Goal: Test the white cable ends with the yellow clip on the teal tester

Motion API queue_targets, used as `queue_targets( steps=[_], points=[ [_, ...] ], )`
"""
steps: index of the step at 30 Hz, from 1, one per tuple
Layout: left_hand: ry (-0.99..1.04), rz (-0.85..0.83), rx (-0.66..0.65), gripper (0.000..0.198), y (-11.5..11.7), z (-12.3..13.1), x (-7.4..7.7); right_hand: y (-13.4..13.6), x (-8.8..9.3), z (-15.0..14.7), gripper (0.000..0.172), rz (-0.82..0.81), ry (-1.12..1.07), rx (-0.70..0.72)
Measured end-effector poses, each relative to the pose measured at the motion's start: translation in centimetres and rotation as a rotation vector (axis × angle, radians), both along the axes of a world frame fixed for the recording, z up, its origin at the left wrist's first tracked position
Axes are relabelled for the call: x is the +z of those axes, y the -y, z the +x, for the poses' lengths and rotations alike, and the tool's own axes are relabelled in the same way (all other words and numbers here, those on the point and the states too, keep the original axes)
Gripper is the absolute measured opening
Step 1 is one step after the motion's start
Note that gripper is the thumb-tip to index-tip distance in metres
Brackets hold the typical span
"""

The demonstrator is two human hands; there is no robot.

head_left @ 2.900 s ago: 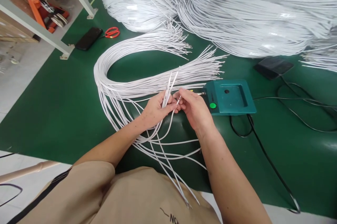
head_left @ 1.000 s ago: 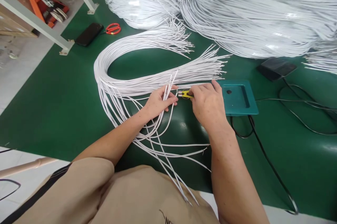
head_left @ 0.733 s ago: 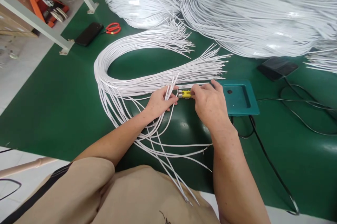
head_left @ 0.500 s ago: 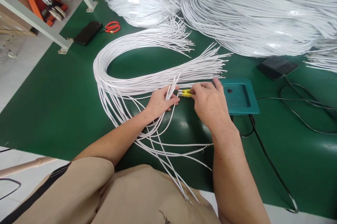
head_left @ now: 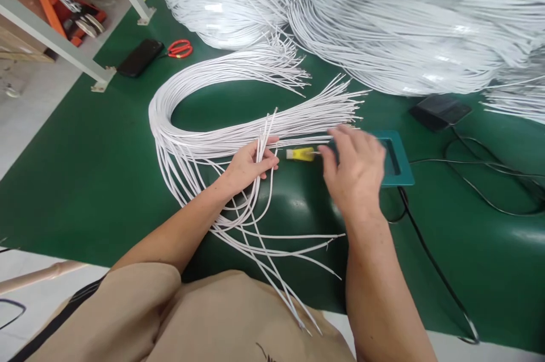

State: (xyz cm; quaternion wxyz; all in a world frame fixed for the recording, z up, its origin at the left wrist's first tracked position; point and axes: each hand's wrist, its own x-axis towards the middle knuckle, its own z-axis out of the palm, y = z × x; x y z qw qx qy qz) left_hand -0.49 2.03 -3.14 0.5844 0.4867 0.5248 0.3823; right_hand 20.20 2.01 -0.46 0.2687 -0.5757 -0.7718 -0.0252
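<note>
My left hand (head_left: 247,166) is closed round a few thin white cables (head_left: 266,132) whose ends stick up past its fingers. These belong to a looped bundle of white cables (head_left: 179,101) lying on the green table (head_left: 85,169). A small yellow connector (head_left: 300,153) lies just right of that hand, on a lead that runs to the teal tester box (head_left: 400,160). My right hand (head_left: 355,175) hovers over the box's left part, blurred, its fingers loosely spread and clear of the connector. The box's left side is hidden under it.
Big heaps of white cable (head_left: 383,21) fill the far side. Red scissors (head_left: 179,49) and a black phone (head_left: 140,58) lie at the far left. A black pedal (head_left: 440,110) and black cords (head_left: 430,254) are at the right. Beyond the left table edge stands a metal frame leg (head_left: 102,81).
My right hand has let go of the yellow connector and pulled back to the right over the teal box. The left hand keeps its hold on the cables.
</note>
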Motion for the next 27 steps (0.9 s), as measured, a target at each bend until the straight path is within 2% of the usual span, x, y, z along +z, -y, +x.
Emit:
queue_targets(
  steps=[2, 4, 6, 8, 10, 12, 14, 16, 19, 21, 24, 27],
  points=[
    [0.059, -0.016, -0.022, 0.04, 0.0, -0.2, 0.0, 0.8, 0.2, -1.5, 0.024, -0.1, -0.074, 0.319],
    [0.101, -0.057, -0.031, 0.035, -0.1, -0.3, 0.0, 1.8, 0.3, -3.2, 0.02, -0.26, -0.036, 0.615],
    [0.125, -0.092, -0.027, 0.036, -0.2, -0.4, -0.1, 2.6, 0.3, -4.7, 0.02, -0.358, 0.075, 0.68],
    [0.146, -0.114, -0.021, 0.039, -0.3, -0.6, -0.2, 3.3, 0.6, -5.5, 0.021, -0.445, 0.165, 0.619],
    [0.162, -0.133, -0.026, 0.04, -0.3, -0.8, -0.4, 3.7, 1.2, -5.6, 0.021, -0.624, 0.173, 0.575],
    [0.144, -0.144, -0.039, 0.04, -0.4, -1.0, -0.6, 3.7, 1.8, -5.3, 0.021, -0.863, 0.089, 0.615],
    [0.081, -0.13, -0.06, 0.042, -0.3, -1.2, -0.6, 3.3, 2.1, -4.6, 0.025, -0.994, -0.055, 0.639],
    [0.013, -0.099, -0.1, 0.043, -0.1, -1.3, -0.4, 2.4, 2.0, -3.9, 0.03, -0.94, -0.252, 0.517],
    [-0.011, -0.104, -0.2, 0.046, 0.3, -1.0, 0.0, 0.9, 1.3, -2.9, 0.024, -0.731, -0.629, 0.145],
    [0.016, -0.154, -0.274, 0.047, 0.6, -0.7, 0.3, 0.3, 0.9, -2.5, 0.024, -0.665, -0.849, -0.004],
    [0.123, -0.187, -0.292, 0.044, 1.0, -0.1, 0.5, 0.1, 0.6, -2.8, 0.027, -0.701, -1.081, 0.0],
    [0.252, -0.138, -0.159, 0.031, 1.1, 0.5, 0.7, 0.4, 0.5, -3.5, 0.032, -0.792, -1.203, 0.094]
  ],
)
